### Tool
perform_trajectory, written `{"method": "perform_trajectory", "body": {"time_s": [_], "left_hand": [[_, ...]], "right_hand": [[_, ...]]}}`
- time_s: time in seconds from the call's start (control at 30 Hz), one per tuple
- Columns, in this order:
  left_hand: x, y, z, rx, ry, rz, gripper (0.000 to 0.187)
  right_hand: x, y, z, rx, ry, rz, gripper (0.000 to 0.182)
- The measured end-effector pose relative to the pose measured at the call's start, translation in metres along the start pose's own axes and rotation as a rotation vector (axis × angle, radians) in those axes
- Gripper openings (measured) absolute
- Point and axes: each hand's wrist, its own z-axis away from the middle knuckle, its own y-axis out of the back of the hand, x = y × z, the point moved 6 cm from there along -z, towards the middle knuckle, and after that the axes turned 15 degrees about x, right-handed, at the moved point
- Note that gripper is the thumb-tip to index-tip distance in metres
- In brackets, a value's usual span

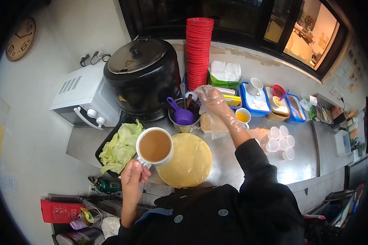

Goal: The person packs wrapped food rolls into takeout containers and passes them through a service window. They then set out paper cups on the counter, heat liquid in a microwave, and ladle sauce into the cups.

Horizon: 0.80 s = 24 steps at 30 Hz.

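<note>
My left hand, bare, grips the handle of a white cup filled with light brown liquid. The cup is over the gap between a black tray of lettuce and a round yellow disc under clear film. In a clear plastic glove, my right hand reaches to the back of the counter, fingers bent, beside a metal pot holding a purple scoop and other utensils. Whatever its fingers may hold cannot be made out. Just above the pot rises a tall stack of red cups.
A black lidded kettle and a white microwave stand at the left. Behind on the right are blue tubs, a white mug and a cup of yellow liquid. Several clear cups sit on the steel counter.
</note>
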Motion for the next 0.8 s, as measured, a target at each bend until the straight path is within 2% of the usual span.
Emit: {"method": "perform_trajectory", "body": {"time_s": [0.03,0.17,0.27,0.3,0.37,0.5,0.57,0.6,0.67,0.73,0.77,0.8], "left_hand": [[-0.002,-0.004,-0.001,-0.022,0.002,-0.003,0.035],[-0.005,-0.018,-0.002,-0.079,-0.004,-0.023,0.034],[-0.007,-0.027,-0.001,-0.106,0.001,-0.021,0.033],[-0.009,-0.029,-0.001,-0.106,0.004,-0.021,0.033],[-0.014,-0.036,-0.001,-0.154,-0.028,-0.077,0.032],[-0.032,-0.055,0.0,-0.214,0.013,-0.066,0.031],[-0.045,-0.07,0.0,-0.268,-0.011,-0.097,0.03],[-0.054,-0.078,0.001,-0.303,0.009,-0.058,0.029],[-0.072,-0.098,0.004,-0.364,0.025,-0.055,0.029],[-0.088,-0.116,0.007,-0.414,0.057,-0.075,0.028],[-0.095,-0.126,0.008,-0.419,0.063,-0.082,0.028],[-0.103,-0.139,0.01,-0.468,0.084,-0.06,0.028]], "right_hand": [[-0.003,0.008,0.001,0.069,0.031,0.009,0.022],[-0.02,0.026,0.018,0.11,0.173,0.039,0.022],[-0.042,0.044,0.041,0.046,0.244,0.105,0.025],[-0.05,0.051,0.051,0.042,0.242,0.105,0.025],[-0.065,0.072,0.073,0.141,0.249,-0.177,0.024],[-0.027,0.051,0.124,0.038,0.103,-0.187,0.029],[-0.015,0.07,0.135,0.378,0.119,-0.236,0.023],[-0.011,0.079,0.14,0.383,0.1,-0.21,0.023],[0.042,0.096,0.168,0.815,-0.835,-0.92,0.025],[0.03,0.144,0.183,1.01,-0.852,-0.866,0.028],[0.021,0.164,0.187,0.945,-0.77,-0.698,0.033],[0.007,0.177,0.193,0.94,-0.746,-0.852,0.031]]}}
